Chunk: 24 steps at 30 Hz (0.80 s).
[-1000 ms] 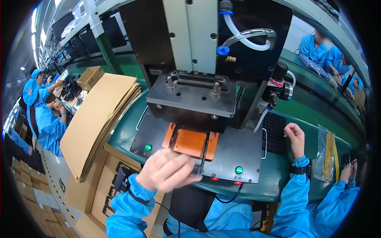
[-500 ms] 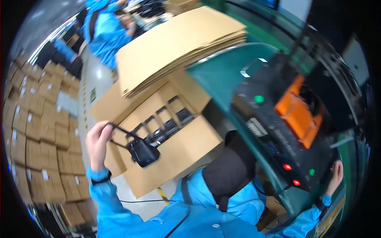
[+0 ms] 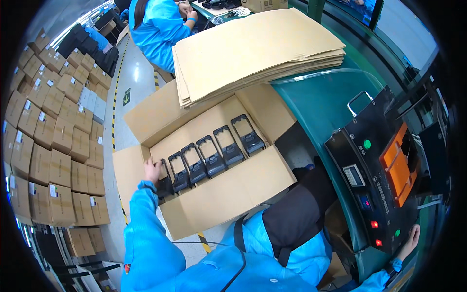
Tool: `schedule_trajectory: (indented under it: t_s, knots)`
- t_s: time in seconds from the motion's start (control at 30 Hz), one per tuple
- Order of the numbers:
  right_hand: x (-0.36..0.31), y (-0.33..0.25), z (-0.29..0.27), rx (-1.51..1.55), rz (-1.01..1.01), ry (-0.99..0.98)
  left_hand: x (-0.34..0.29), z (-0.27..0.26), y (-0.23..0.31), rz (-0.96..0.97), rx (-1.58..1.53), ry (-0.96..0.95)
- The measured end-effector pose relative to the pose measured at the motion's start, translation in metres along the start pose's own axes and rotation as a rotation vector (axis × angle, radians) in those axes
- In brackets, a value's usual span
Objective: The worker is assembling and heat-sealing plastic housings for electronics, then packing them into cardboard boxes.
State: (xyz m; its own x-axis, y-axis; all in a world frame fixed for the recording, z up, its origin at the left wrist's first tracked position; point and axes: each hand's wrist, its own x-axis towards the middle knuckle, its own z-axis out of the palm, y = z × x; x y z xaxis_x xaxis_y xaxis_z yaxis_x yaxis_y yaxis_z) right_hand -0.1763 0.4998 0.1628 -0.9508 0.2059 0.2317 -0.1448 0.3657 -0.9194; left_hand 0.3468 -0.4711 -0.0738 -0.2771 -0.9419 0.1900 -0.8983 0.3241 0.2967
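My left hand (image 3: 152,170) is closed on the top of a black plastic frame part (image 3: 166,186) at the left end of an open cardboard box (image 3: 228,204). The fingers partly cover this part. To its right, several more black plastic frames (image 3: 212,160) stand in a slanting row inside the box, each with a rectangular opening and a thicker lower end. At far right my right hand (image 3: 412,239) rests with fingers stretched out beside the near corner of a black machine (image 3: 362,199); it holds nothing that I can see.
Flat cardboard sheets (image 3: 258,53) are stacked behind the box. The machine, with an orange fixture (image 3: 400,165), sits on a green table (image 3: 311,112). Stacked cartons (image 3: 58,131) line the left side. Beyond the sheets works another person in blue (image 3: 160,31).
My left hand has lowered the black frame from above the box's left side into the box, beside the others. My right hand stays by the machine. The view has shifted and sharpened.
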Motion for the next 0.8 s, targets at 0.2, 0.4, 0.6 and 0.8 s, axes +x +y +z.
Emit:
schedule_trajectory:
  t_s: [0.2, 0.4, 0.6, 0.8]
  knots:
    - [0.005, 0.023, -0.033, -0.136, 0.004, -0.003, -0.087, -0.033, 0.109, -0.198, 0.030, -0.524]
    - [-0.008, -0.009, -0.006, -0.208, 0.021, -0.007, -0.086, -0.050, 0.113, -0.196, -0.054, -0.762]
    - [-0.025, -0.021, 0.018, -0.067, -0.048, 0.058, -0.097, -0.055, 0.185, 0.051, 0.175, -0.518]
    - [-0.030, -0.034, 0.035, -0.121, -0.100, -0.123, -0.079, -0.023, 0.214, 0.059, 0.037, -0.822]
